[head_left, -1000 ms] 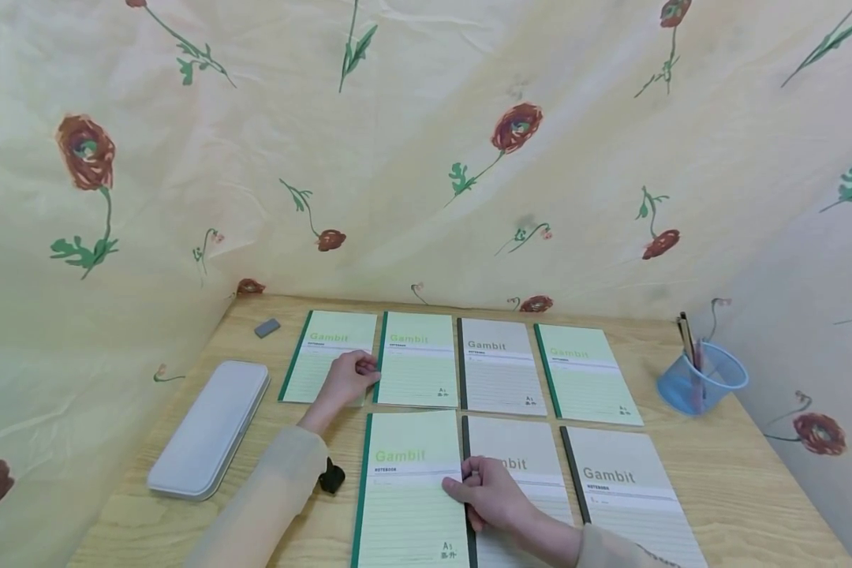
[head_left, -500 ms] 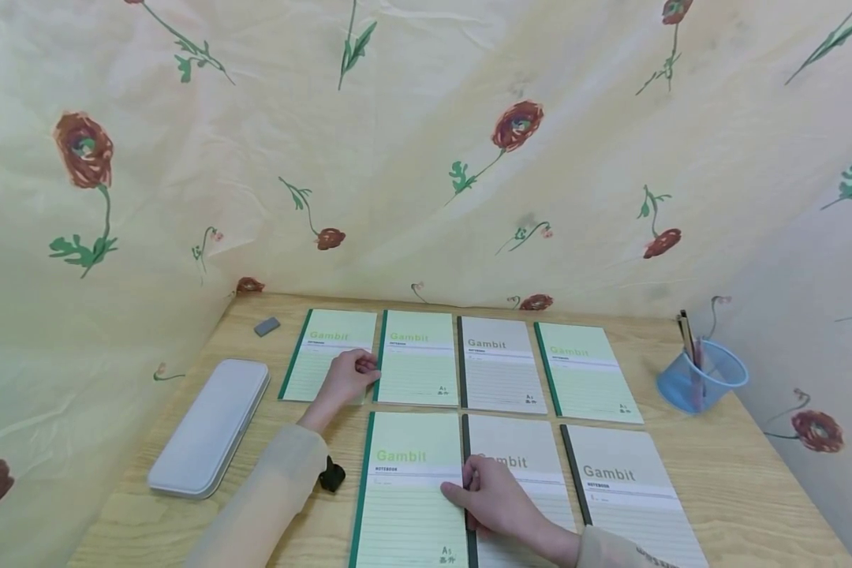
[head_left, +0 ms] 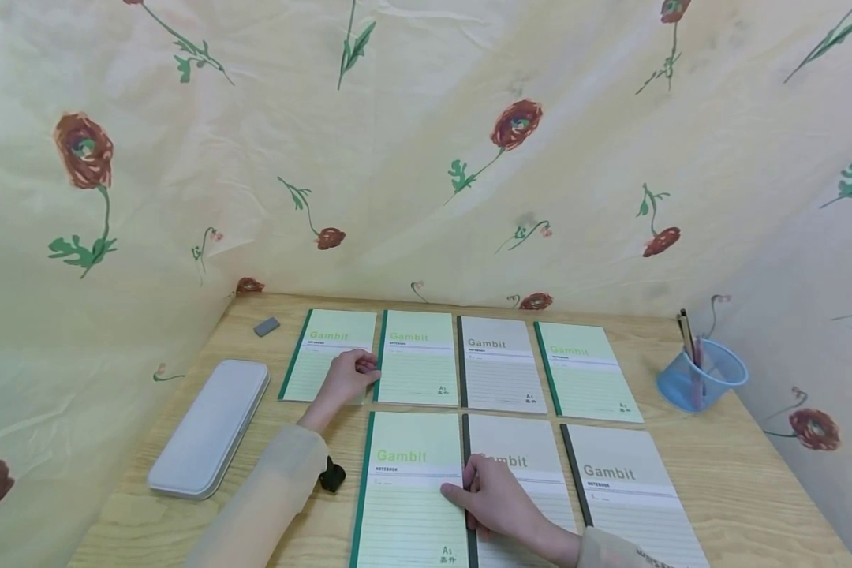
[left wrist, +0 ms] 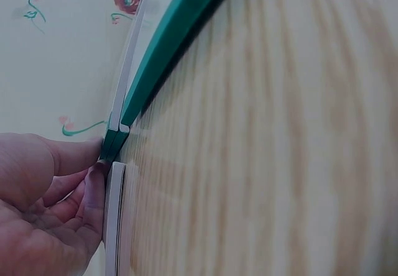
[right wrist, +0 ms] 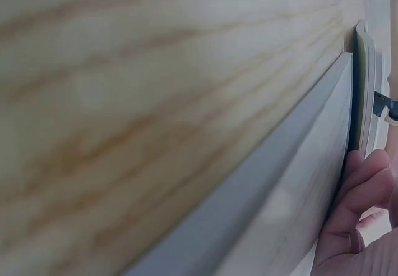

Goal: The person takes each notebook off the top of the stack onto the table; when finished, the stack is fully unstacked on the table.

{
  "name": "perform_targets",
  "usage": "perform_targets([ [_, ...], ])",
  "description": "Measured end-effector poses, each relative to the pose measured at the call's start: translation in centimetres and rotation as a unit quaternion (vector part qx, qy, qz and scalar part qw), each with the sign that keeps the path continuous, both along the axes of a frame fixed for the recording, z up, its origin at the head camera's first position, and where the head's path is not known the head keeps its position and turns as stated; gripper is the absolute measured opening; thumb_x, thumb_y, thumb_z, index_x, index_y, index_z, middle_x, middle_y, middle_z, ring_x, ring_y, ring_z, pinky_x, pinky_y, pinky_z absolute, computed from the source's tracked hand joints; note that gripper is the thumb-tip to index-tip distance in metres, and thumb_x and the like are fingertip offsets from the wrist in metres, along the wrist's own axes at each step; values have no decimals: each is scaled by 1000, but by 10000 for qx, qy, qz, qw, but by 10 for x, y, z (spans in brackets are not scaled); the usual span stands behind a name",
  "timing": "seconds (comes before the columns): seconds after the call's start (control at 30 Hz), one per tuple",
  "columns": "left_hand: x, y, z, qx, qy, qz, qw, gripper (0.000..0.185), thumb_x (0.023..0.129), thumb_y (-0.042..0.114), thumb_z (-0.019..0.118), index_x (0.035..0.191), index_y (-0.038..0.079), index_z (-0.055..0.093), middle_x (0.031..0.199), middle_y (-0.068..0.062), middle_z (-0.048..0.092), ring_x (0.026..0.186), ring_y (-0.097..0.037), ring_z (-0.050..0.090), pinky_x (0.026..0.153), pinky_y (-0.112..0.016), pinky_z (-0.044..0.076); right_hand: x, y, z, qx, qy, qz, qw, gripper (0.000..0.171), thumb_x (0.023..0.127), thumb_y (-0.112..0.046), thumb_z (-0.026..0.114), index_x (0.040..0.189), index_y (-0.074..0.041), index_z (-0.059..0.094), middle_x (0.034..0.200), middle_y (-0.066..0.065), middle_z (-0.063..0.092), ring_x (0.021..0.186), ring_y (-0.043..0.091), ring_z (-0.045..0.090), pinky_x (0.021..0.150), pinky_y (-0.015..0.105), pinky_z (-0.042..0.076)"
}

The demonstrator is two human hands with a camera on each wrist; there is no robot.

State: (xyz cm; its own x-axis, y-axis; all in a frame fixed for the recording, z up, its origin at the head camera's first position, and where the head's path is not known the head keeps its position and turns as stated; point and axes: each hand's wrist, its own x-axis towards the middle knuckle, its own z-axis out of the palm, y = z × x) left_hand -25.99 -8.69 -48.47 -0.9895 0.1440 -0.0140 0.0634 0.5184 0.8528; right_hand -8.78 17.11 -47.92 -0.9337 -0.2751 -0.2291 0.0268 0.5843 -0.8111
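Note:
Seven-odd lined notebooks marked "Gambit" is more than I count singly; several lie in two rows on the wooden table (head_left: 724,473). My left hand (head_left: 349,377) is over the right edge of the back-left green notebook (head_left: 326,359), with thumb and fingertips pinching the lower spine of the green notebook (head_left: 419,355) beside it. That green spine shows at the fingertips in the left wrist view. In front, my right hand (head_left: 500,497) grips the right edge of a green notebook (head_left: 412,505), thumb on its cover. Its curled fingers lie over the dark spine of a grey notebook (head_left: 539,450), partly hiding it.
A grey notebook (head_left: 504,367) and a green one (head_left: 589,371) continue the back row; another grey notebook (head_left: 632,489) lies front right. A white pencil case (head_left: 209,426) and grey eraser (head_left: 267,326) lie left. A blue pen holder (head_left: 699,383) stands right, before the flowered cloth (head_left: 397,197).
The front green notebook has shifted very slightly right and toward me, along with the right hand's small movement. The left hand stays in place.

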Motion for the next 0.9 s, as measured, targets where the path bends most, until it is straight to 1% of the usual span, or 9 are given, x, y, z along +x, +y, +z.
perform_targets([
  [0.37, -1, -1, -1, -16, -4, -10, 10000, 21, 91, 5, 72, 111, -2, 68, 98, -9, 68, 91, -22, 63, 85, -38, 53, 0, 1, 4, -164, -192, -11, 9997, 28, 96, -29, 67, 85, -8, 52, 50, -2, 58, 35, 6, 48, 36, 21, 35],
  [0.6, 1, 0, 1, -31, -75, 24, 10000, 22, 91, 6, 72, 112, -1, 67, 99, -9, 68, 92, -22, 62, 87, -38, 52, -1, 2, 6, -187, -245, -46, 9995, 28, 97, -29, 66, 84, -8, 53, 51, -1, 59, 36, 7, 49, 37, 22, 38],
  [0.73, 1, 1, 1, -31, -97, 15, 9999, 22, 91, 6, 72, 112, -1, 67, 99, -9, 68, 92, -22, 62, 86, -38, 52, -9, 4, 10, -43, -121, -115, 9999, 28, 97, -29, 67, 83, -8, 54, 52, -1, 59, 38, 8, 51, 38, 22, 39],
  [0.9, 0, 0, -1, -16, -108, -1, 9999, 22, 92, 6, 72, 112, -1, 67, 99, -9, 68, 92, -22, 63, 86, -38, 52, -27, 9, 21, 90, 163, -363, 9992, 29, 97, -29, 66, 82, -7, 54, 55, 1, 61, 40, 10, 51, 39, 22, 38],
])
